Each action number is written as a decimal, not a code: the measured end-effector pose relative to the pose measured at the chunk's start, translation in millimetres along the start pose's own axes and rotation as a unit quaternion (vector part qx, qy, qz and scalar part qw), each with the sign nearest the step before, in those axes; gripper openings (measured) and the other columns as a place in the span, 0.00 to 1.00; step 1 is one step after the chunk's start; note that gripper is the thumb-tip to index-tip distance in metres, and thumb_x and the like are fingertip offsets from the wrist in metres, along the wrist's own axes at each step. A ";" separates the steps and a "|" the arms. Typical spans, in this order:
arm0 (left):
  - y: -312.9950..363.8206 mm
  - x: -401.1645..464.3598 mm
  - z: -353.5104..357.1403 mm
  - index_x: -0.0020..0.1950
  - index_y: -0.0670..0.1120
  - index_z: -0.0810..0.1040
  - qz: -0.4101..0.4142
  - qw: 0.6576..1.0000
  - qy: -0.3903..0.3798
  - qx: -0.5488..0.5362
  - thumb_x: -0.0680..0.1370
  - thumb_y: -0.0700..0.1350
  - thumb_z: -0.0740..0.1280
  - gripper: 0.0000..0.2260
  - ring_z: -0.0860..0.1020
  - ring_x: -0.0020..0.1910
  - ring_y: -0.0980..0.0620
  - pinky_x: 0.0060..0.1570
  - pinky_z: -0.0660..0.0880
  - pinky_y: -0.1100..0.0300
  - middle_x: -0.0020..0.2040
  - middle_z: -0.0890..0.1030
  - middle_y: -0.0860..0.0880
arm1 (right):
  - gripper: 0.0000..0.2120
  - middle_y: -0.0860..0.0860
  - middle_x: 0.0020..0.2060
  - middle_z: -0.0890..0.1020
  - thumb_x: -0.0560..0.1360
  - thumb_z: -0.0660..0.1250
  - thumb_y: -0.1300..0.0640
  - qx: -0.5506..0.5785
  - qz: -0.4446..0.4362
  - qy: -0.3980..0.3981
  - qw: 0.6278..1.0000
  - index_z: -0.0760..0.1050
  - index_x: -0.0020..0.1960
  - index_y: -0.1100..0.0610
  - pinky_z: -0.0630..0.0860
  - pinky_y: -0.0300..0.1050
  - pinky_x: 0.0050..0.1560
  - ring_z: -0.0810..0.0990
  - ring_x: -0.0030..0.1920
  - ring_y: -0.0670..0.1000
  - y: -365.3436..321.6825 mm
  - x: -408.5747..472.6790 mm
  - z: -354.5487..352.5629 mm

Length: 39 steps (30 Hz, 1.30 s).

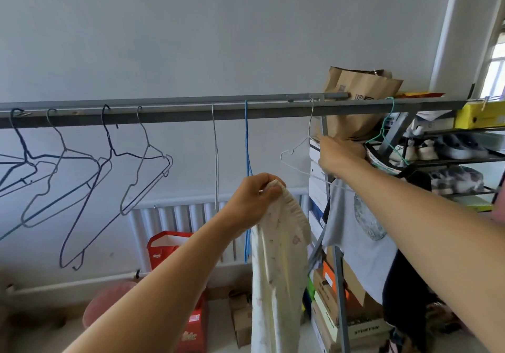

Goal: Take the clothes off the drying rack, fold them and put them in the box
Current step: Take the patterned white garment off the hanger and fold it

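So, L hand [252,196] was clenched round the ruffled top edge of a cream, small-print cotton garment [278,270], which hung straight down below the grey metal rack bar [191,114]. R hand [338,157] gripped a white wire hanger [293,158] w/ a pale blue graphic T-shirt [358,240] hanging from it, hook on the bar. Empty wire hangers [82,177] hung further left. No box seen.

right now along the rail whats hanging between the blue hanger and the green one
In the head view, one white wire hanger hangs between the blue hanger and the green hanger. The right hand is at it, and a grey t-shirt hangs below.
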State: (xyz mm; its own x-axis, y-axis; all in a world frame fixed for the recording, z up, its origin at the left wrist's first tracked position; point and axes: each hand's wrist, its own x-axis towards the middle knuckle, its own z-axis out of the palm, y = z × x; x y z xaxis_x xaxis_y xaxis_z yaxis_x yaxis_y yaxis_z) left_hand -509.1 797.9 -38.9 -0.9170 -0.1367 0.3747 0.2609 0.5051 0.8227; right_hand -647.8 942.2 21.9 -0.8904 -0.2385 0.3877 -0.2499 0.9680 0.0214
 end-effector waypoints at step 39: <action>6.7 -280.9 -248.1 0.57 0.57 0.80 0.154 0.743 -0.253 0.601 0.75 0.63 0.67 0.15 0.64 0.53 0.58 0.43 0.63 0.62 0.52 0.75 0.60 | 0.17 0.48 0.37 0.75 0.76 0.58 0.40 0.259 -0.468 -0.057 0.843 0.73 0.34 0.48 0.74 0.55 0.47 0.71 0.43 0.49 -205.1 -282.0 -33.4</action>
State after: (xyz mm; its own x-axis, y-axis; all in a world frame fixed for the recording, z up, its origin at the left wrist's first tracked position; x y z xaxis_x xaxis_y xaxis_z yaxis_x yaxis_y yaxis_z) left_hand -174.9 628.2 -32.6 -0.9449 0.3274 0.0067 0.3035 0.8833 -0.3574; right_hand -332.7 813.5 -61.0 -0.2352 -0.9130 0.3335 -0.9694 0.1957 -0.1480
